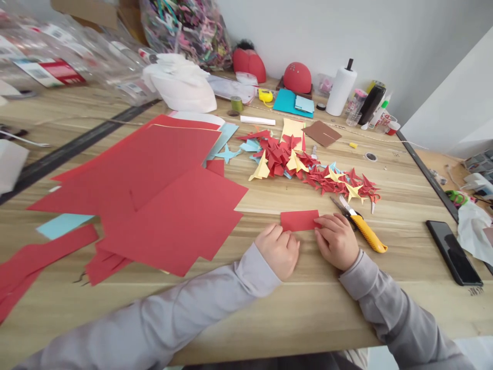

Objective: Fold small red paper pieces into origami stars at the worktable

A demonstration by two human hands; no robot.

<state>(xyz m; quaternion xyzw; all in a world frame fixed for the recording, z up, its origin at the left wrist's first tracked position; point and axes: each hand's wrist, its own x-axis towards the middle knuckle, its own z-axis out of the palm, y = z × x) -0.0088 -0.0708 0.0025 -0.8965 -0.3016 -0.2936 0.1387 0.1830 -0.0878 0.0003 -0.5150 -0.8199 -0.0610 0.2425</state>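
Red paper strip [299,220]: flat on the table [404,308], between both hands.
Right hand [337,241]: on its end, holding it down.
Left hand [277,252]: at its near edge, apart from the right; any pinch cannot be told.
Utility knife [367,234], scissors [338,206]: just beside the right hand, within reach.

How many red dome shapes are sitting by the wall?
2: one red dome toward the left, and another red dome to its right, near a white roll. Others could be hidden behind the clutter.

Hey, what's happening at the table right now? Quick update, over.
Left hand at the near edge of a small red paper strip. Right hand on its right end. Yellow utility knife and scissors beside right hand.
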